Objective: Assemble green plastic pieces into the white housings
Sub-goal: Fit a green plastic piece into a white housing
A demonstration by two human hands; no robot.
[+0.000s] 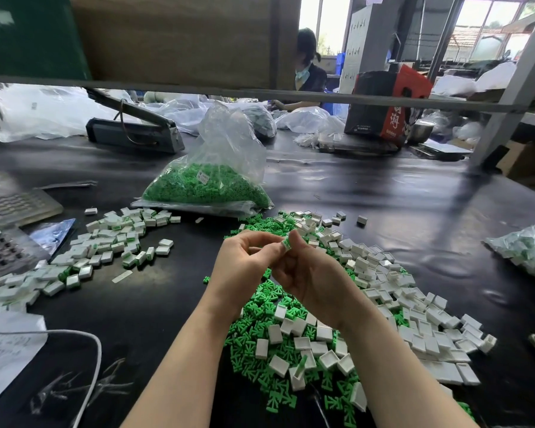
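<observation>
Green plastic pieces (254,332), small and branched, lie heaped on the black table (383,193) at six o'clock from my hands, mixed with open white rectangular plastic housings (414,310) that spread away toward four o'clock. I see my right hand (309,273) pinching one small white housing with green showing in it (287,243) between thumb and forefinger, raised above the heap. My left hand (241,261) sits just beside it, fingers curled, its fingertips touching that same part. At twelve o'clock stands a clear plastic bag of green pieces (207,180). At nine o'clock lies a scattered pile of white housings with green inserts (105,245).
</observation>
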